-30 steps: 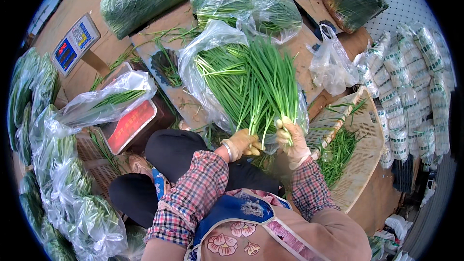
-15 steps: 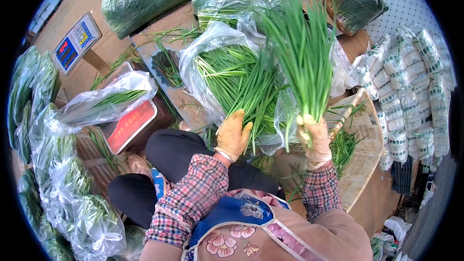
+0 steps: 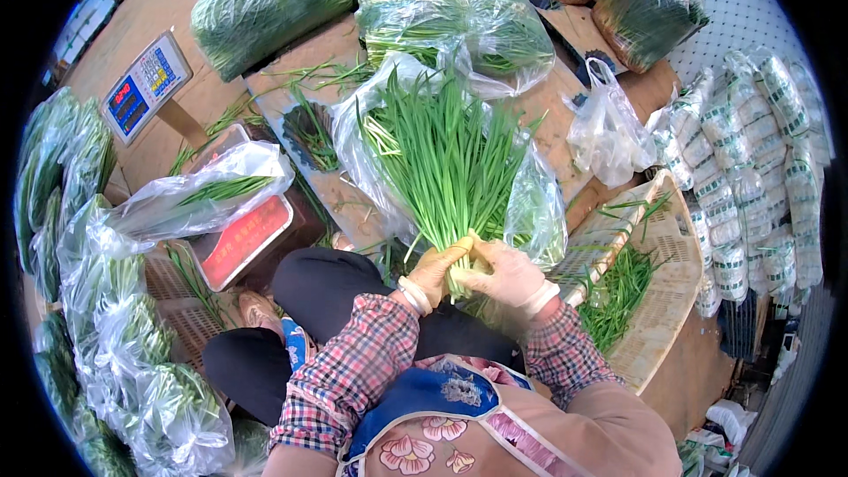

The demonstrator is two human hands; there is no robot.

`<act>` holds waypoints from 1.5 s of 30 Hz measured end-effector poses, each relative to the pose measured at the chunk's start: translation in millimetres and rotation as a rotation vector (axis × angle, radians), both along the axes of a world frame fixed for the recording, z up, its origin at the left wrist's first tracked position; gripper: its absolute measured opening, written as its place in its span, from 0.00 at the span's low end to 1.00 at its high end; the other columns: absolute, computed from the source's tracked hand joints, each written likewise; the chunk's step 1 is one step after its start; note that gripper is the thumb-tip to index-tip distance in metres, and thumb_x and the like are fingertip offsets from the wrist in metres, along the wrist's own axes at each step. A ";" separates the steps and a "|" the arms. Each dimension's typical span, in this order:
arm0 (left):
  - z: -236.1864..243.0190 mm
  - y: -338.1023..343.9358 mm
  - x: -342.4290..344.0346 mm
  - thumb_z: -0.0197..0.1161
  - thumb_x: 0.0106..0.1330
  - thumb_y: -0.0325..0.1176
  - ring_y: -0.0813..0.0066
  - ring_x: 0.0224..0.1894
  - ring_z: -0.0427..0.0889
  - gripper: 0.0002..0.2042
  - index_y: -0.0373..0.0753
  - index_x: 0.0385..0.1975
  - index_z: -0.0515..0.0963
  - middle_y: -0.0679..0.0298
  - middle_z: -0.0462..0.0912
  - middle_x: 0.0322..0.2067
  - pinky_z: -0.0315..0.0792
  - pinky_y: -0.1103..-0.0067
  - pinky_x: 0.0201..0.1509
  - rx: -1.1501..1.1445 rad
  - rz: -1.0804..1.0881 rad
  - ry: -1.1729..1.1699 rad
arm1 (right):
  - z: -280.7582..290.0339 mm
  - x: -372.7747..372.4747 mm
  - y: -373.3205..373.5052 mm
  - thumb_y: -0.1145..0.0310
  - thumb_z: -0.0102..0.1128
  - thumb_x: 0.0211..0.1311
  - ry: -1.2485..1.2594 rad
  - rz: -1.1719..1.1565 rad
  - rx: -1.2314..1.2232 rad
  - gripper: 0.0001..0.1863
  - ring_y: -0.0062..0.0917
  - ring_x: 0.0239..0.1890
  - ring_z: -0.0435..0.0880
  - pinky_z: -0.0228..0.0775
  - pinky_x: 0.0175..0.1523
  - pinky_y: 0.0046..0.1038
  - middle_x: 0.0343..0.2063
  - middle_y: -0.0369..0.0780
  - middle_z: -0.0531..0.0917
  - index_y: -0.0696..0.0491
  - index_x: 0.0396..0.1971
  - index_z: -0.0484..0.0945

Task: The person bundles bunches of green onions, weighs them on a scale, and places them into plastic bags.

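In front of my lap is a thick bunch of garlic chives [image 3: 452,163], its leaves fanning away from me and its stem ends toward me. My gloved left hand [image 3: 429,272] is wrapped round the stem ends from the left. From the right, my gloved right hand [image 3: 512,272] closes on the same stems, thumbs close together. Beneath the leaves lies an opened clear plastic bag [image 3: 544,203]; more chives show inside its left side. The bunch hides most of the bag's contents.
A scale with a digital display [image 3: 141,93] stands left, a bagged bundle [image 3: 208,185] on its pan. A plastic crate [image 3: 676,300] with loose chives is at right. Wrapped bundles [image 3: 455,22] lie beyond, bagged greens [image 3: 150,371] far left, and a white plastic bag [image 3: 609,128] on the board.
My right hand has come down and left with its chives to meet my left hand. The separate handfuls now form one bunch, held by both hands.
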State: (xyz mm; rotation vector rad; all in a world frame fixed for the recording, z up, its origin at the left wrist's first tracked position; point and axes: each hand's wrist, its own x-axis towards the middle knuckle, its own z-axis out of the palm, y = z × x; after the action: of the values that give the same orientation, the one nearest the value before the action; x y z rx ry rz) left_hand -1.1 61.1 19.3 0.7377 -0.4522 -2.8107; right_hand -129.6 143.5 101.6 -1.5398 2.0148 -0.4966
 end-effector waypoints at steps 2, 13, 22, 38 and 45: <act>1.0 -1.0 2.7 0.60 0.61 0.37 0.72 0.38 0.80 0.17 0.34 0.47 0.72 0.59 0.80 0.38 0.75 0.79 0.39 -0.064 0.008 -0.023 | -8.2 -7.8 3.0 0.47 0.57 0.54 -0.384 -0.196 -0.040 0.32 0.27 0.31 0.77 0.68 0.39 0.27 0.29 0.42 0.79 0.61 0.47 0.71; -5.5 -2.9 5.2 0.51 0.62 0.42 0.54 0.41 0.80 0.20 0.33 0.47 0.69 0.48 0.77 0.43 0.80 0.73 0.36 0.153 0.188 0.103 | -26.7 -23.6 -10.5 0.49 0.55 0.57 -0.601 -0.474 -0.047 0.28 0.27 0.43 0.78 0.70 0.44 0.27 0.37 0.43 0.79 0.58 0.46 0.71; 6.2 12.1 12.3 0.58 0.62 0.43 0.72 0.37 0.80 0.18 0.40 0.47 0.70 0.61 0.79 0.39 0.78 0.79 0.33 -0.284 0.123 -0.296 | -53.3 13.9 -13.0 0.74 0.50 0.56 -0.092 -0.007 -0.367 0.21 0.36 0.44 0.76 0.67 0.51 0.28 0.41 0.46 0.75 0.55 0.52 0.70; 33.6 -2.3 26.5 0.54 0.62 0.38 0.86 0.12 0.69 0.23 0.33 0.55 0.64 0.51 0.80 0.38 0.63 0.91 0.12 -0.171 0.080 0.128 | 24.9 -42.3 -48.8 0.67 0.51 0.63 -0.629 -0.533 -0.649 0.19 0.13 0.25 0.75 0.64 0.28 0.14 0.37 0.37 0.78 0.56 0.53 0.67; 39.5 -0.5 27.1 0.55 0.61 0.34 0.85 0.13 0.71 0.20 0.29 0.50 0.67 0.51 0.80 0.40 0.67 0.91 0.15 -0.277 0.107 0.069 | 16.4 -63.5 -71.8 0.57 0.58 0.58 -0.396 -0.535 -0.138 0.19 0.13 0.19 0.72 0.62 0.26 0.16 0.20 0.32 0.75 0.59 0.39 0.76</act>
State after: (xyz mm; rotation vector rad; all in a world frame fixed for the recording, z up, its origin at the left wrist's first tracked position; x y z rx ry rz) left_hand 26.0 60.6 58.8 0.5859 -0.7466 -2.5922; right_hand -193.1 71.7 117.9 -0.8581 2.0820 -1.0748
